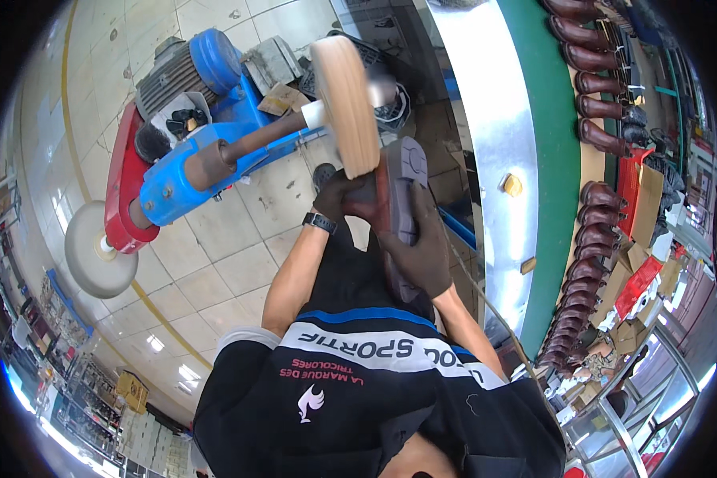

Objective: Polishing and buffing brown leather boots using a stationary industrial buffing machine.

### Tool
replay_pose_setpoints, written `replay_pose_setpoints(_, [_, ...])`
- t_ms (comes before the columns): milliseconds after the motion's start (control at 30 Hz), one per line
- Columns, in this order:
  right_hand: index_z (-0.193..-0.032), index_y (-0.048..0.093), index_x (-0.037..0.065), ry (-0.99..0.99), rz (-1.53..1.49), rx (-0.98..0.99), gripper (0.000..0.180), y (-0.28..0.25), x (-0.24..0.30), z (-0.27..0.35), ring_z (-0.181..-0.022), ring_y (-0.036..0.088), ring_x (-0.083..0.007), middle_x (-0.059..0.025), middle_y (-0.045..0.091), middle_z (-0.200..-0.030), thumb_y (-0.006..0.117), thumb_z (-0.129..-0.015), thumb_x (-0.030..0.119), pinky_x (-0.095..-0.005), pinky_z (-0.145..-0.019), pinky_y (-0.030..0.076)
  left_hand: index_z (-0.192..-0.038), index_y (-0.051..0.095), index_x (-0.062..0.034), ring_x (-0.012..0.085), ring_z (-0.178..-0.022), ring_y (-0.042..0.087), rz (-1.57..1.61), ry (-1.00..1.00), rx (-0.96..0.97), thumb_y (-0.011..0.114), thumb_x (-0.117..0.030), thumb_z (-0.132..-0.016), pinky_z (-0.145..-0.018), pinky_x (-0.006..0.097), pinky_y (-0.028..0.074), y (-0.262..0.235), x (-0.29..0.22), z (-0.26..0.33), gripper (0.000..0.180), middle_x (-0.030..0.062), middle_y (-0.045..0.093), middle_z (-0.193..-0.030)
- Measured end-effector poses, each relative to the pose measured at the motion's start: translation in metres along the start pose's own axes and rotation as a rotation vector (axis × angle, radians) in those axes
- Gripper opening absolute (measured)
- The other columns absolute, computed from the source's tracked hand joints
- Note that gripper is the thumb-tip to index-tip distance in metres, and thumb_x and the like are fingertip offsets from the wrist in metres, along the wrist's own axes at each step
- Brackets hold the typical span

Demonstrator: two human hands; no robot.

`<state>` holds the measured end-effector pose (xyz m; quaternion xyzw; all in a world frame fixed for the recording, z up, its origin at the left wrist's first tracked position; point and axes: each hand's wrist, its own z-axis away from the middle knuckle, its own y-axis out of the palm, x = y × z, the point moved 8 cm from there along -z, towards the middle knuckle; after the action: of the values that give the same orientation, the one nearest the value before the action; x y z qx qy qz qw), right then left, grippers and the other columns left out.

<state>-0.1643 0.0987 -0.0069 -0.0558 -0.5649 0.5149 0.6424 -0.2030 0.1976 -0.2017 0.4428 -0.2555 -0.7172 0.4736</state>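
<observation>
A dark red-brown leather boot is held between my hands, its grey sole turned to the right. My left hand, in a dark glove with a watch at the wrist, is closed on the upper's left side. Gloved in brown, my right hand wraps round the sole from the right. Directly beyond my left hand is a tan buffing wheel, blurred as if spinning. The wheel's lower rim meets the boot's upper or lies very close to it; actual contact is hard to make out.
A blue machine body carries the wheel's shaft, with a motor behind it and a pale round wheel at left. On the right runs a metal-edged green bench with rows of brown shoes and small yellowish blocks.
</observation>
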Motion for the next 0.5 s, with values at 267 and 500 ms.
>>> replay_pose_setpoints(267, [-0.135,0.034,0.003,-0.112,0.119,-0.037,0.082,-0.009,0.009,0.021,-0.093,0.055,-0.0407,-0.0300,0.045,-0.108,0.069,-0.064,0.027,-0.0419,-0.077,0.048,-0.124,0.043,0.0022,0.0235,-0.110,0.052,0.043,-0.081,0.042,0.055,0.003,-0.068,-0.097,0.034,0.041,0.016,0.002,0.012,0.058,0.0129,0.054,-0.117])
replay_pose_setpoints(500, [-0.135,0.033,0.001,0.012,-0.352,0.133,0.072,0.027,-0.021,-0.004,-0.121,0.043,-0.0292,-0.0241,0.040,-0.132,0.064,-0.073,0.018,-0.0347,-0.097,0.036,-0.122,0.045,0.0053,0.0240,-0.103,0.057,0.193,-0.050,0.000,0.050,-0.006,-0.081,-0.090,0.034,0.047,-0.037,-0.003,0.042,0.042,0.0149,0.057,-0.113])
